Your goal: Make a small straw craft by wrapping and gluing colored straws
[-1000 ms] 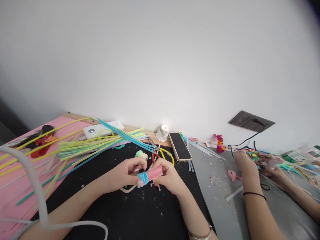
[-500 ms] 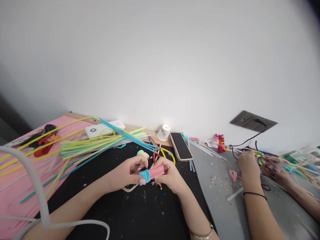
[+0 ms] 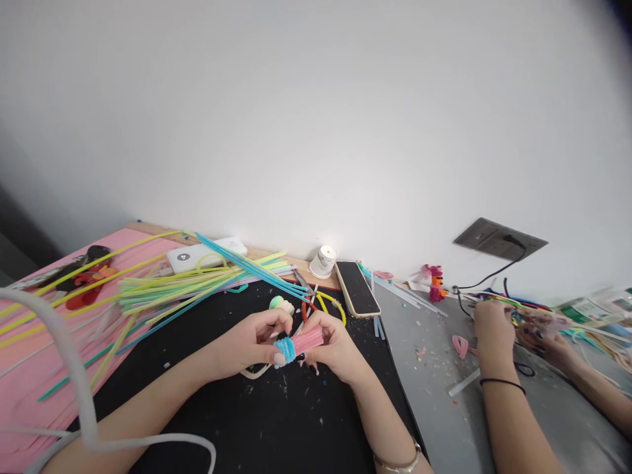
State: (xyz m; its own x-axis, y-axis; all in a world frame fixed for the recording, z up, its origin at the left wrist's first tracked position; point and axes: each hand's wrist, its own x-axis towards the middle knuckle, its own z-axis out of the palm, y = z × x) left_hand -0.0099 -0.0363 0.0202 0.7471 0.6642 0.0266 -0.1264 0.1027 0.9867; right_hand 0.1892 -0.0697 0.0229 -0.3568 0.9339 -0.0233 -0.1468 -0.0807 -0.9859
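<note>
Over the black mat, a short bundle of pink pipe cleaners (image 3: 307,341) with a blue pipe cleaner (image 3: 285,350) wound around one end is held between both hands. My left hand (image 3: 259,342) pinches the blue-wrapped end with thumb and fingers. Around the pink end close the fingers of my right hand (image 3: 330,342). Just behind my left hand lies a small pale green and cream fuzzy piece (image 3: 282,303). Scissors (image 3: 328,304) with red and yellow handles lie behind my right hand, partly covered by it.
Loose yellow, green and blue pipe cleaners (image 3: 168,289) spread at left over pink sheets (image 3: 29,421). A white power bank (image 3: 205,255), a paper cup (image 3: 323,262) and a phone (image 3: 359,289) line the wall. At right, another person's hands (image 3: 494,329) work above the grey table. A white cable (image 3: 83,382) loops at lower left.
Both hands keep their hold on the bundle, which has shifted very slightly. The other person's hands at right have moved a little.
</note>
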